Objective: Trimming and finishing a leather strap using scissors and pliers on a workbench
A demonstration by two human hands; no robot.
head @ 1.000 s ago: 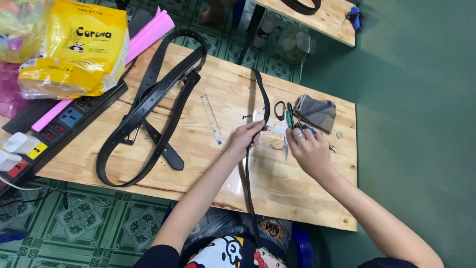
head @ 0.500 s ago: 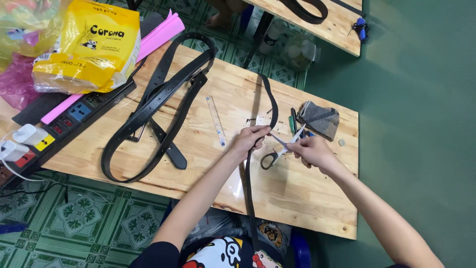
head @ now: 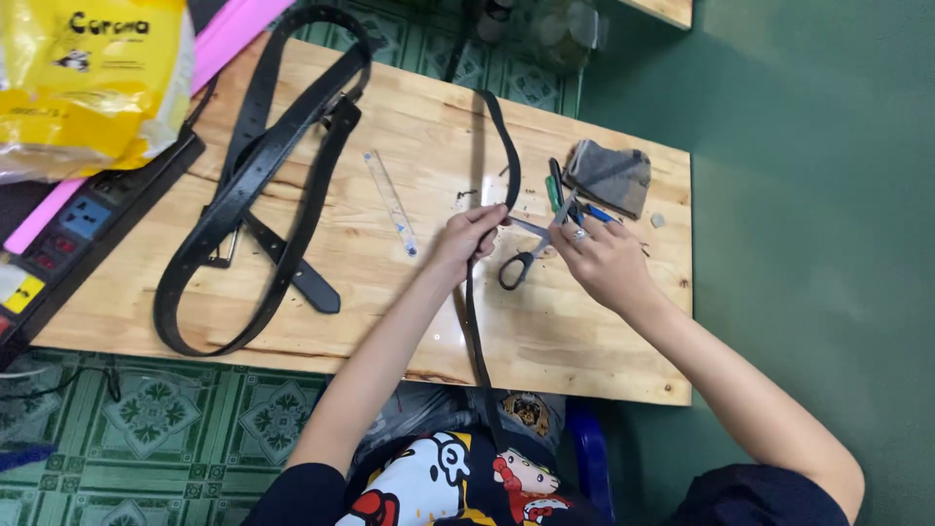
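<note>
Scene: head view down onto a pale wooden desk (head: 584,331) on a green patterned tiled floor, with a green wall to one side.
Landmark: thin black strap (head: 474,292), which runs from the far part of the desk, curves near the middle and drops over the near edge toward the person's lap.
Left hand (head: 466,239): fingers closed in a pinch on the strap, just below its curve, holding that stretch taut and flat.
Right hand (head: 604,258): fingers closed around a pair of black-handled scissors (head: 526,255); the blades point toward the strap at the pinch, and I cannot tell how far they are open.
Beside the strap, toward the right hand: pens (head: 560,190) and a grey cloth pouch (head: 609,175), well clear of the blades.
Beside the strap, on the other side: a clear ruler (head: 392,203) lies near; farther off a heap of wide black belts (head: 263,185), then a power strip (head: 78,229) and a yellow bag (head: 93,73).
Doing it well, as I judge: keep the strap tight between pinch and lap, set the blades square across it, keep the pinching fingertips back from the cutting line, and close in one firm stroke so the edge comes clean.
</note>
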